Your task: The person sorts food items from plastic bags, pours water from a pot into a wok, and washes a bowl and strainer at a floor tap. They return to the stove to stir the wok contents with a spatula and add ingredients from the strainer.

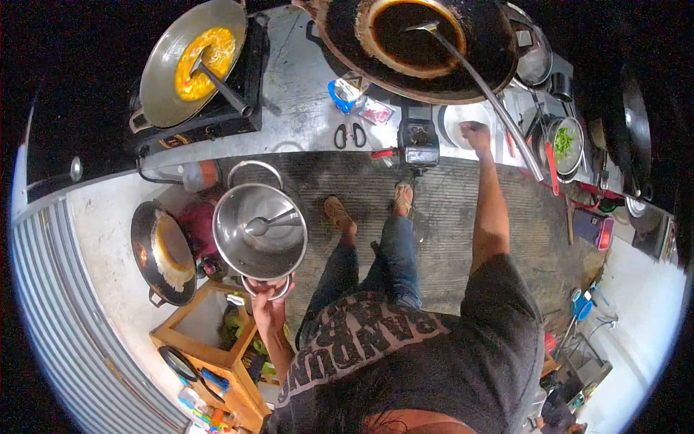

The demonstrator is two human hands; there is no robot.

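Note:
My left hand [271, 300] grips the lower ring handle of a steel pot [249, 257], held low beside my left leg. A metal ladle [269, 223] lies inside the pot. My right hand [477, 134] reaches forward to the steel counter [296, 108] and rests on the rim of a white plate [457, 121]. Just beyond it sits a large blackened wok [484, 43] holding dark liquid. A long-handled ladle [481, 87] leans out of that wok, past my right hand.
A wok of yellow food [191, 61] with a ladle sits on a burner at the far left. Scissors [350, 134] and a black device [418, 139] lie on the counter edge. A bowl of chopped greens [565, 142] is right. A wok with pale flat food [165, 253] and a wooden crate [210, 336] stand left.

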